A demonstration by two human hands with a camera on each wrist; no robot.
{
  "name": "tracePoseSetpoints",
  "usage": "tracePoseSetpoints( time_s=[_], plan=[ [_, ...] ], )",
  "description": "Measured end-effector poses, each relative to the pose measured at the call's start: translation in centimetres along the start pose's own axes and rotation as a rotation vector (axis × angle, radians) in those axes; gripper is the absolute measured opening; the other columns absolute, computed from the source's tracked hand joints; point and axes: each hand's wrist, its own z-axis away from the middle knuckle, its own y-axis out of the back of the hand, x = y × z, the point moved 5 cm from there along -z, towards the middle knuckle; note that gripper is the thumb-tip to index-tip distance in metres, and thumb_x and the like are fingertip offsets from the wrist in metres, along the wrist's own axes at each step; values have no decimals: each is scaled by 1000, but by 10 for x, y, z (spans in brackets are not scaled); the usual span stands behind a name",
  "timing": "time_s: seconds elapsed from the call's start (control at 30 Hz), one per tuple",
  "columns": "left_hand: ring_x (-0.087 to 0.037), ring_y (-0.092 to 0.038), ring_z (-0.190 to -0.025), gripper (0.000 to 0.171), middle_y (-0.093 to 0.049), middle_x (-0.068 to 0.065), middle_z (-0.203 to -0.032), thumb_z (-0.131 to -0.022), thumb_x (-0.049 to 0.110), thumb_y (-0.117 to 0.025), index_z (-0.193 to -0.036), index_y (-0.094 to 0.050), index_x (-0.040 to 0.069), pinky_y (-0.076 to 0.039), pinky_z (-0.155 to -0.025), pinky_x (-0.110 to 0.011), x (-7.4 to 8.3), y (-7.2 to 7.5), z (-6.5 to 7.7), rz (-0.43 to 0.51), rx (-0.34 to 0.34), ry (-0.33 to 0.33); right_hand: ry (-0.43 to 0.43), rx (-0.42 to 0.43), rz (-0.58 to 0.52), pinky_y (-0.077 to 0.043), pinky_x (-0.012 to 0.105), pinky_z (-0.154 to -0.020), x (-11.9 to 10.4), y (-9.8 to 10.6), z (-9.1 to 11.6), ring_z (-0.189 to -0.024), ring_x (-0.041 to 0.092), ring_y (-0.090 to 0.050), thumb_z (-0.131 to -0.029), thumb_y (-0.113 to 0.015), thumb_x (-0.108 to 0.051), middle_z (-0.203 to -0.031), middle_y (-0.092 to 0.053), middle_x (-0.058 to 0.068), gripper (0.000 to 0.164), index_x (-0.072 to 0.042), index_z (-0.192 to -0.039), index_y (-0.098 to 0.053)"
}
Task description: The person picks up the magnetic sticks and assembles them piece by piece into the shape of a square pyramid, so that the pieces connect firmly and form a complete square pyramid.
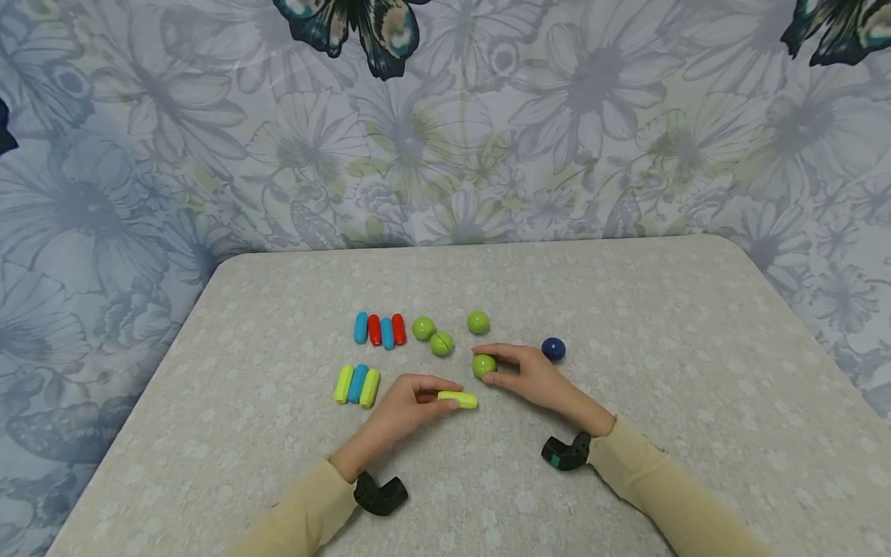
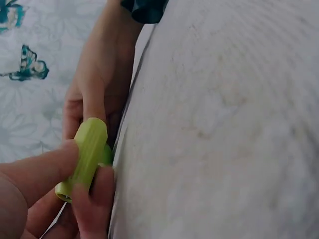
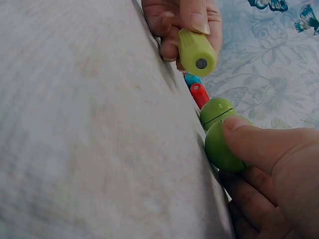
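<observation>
Head view has the right hand (image 1: 527,375) pinching a green ball (image 1: 484,366) between thumb and fingertips. Nearer the person than the green ball and slightly left of it, the left hand (image 1: 411,404) pinches a yellow rod (image 1: 457,400); the left wrist view shows thumb and fingers on opposite sides of the rod. In the right wrist view the rod's end bears a grey disc (image 3: 201,63). Directly beyond the green ball sits a lone ball (image 1: 478,322); beyond and left of it, a pair of balls (image 1: 442,343) sit side by side. Right of the green ball, close by the right hand, is a navy ball (image 1: 553,349). Well left of the green ball, four rods (image 1: 375,330) in blue and red lie farther back, three rods (image 1: 358,384) in yellow and blue nearer. All are over a pale table (image 1: 626,302).
</observation>
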Motion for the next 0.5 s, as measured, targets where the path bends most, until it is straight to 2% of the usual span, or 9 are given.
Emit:
tracePoseSetpoints(
  time_s=[0.07,0.17,0.37,0.5],
  plan=[
    [-8,-57,-77,22,-68,3,-96,-83,21,-74,-102,-74,10,-46,-64,-23,4,0,0,-157,52,-47,2,0,2,-42,34,-95,-1,0,0,-116,18,-52,-85,-70,-16,-124,-58,4,42,-9,-125,-60],
    [-9,-56,-80,17,-67,7,-93,-80,18,-76,-97,-74,14,-46,-65,-25,7,0,1,-302,93,-110,-11,16,7,-43,34,-94,-3,3,1,-114,20,-53,-85,-71,-15,-123,-59,6,42,-7,-124,-60],
    [-11,-54,-73,18,-63,8,-86,-78,11,-78,-95,-73,13,-45,-61,-25,9,-1,2,-358,94,-172,-82,106,27,-50,31,-82,-10,16,10,-101,22,-60,-84,-72,-11,-115,-62,6,38,-6,-120,-62],
    [-10,-54,-73,19,-62,8,-85,-77,10,-78,-95,-73,12,-46,-61,-25,10,0,3,-360,101,-185,-95,52,22,-50,28,-81,-17,14,23,-97,18,-61,-81,-75,-10,-110,-63,4,37,-5,-116,-63]
  ],
)
